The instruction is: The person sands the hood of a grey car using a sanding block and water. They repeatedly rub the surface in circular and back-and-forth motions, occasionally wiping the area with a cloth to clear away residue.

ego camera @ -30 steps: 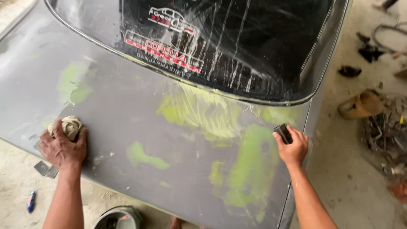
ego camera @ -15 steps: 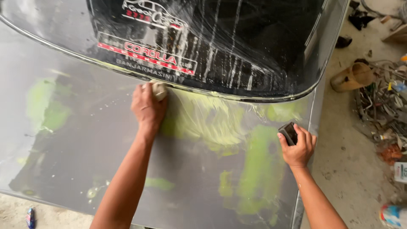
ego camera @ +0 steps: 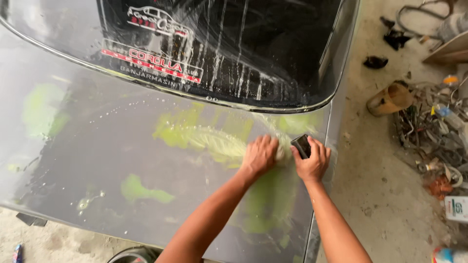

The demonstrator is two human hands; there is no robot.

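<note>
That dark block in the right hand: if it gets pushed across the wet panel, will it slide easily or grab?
The small dark block looks stiff, keeping its flat edges in the right hand. It is probably light, since a few fingers carry it. The grey panel shows water beads and streaks, so the block would likely slide easily and could slip from wet fingers.

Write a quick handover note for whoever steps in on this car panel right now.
Left hand: pressing a pale wet pad onto the grey panel, below the rear window.
Right hand: holding a small dark block, right beside the left.
Done: panel wet, green filler patches exposed.
Left: patches still show at the far left, centre and lower right.
</note>
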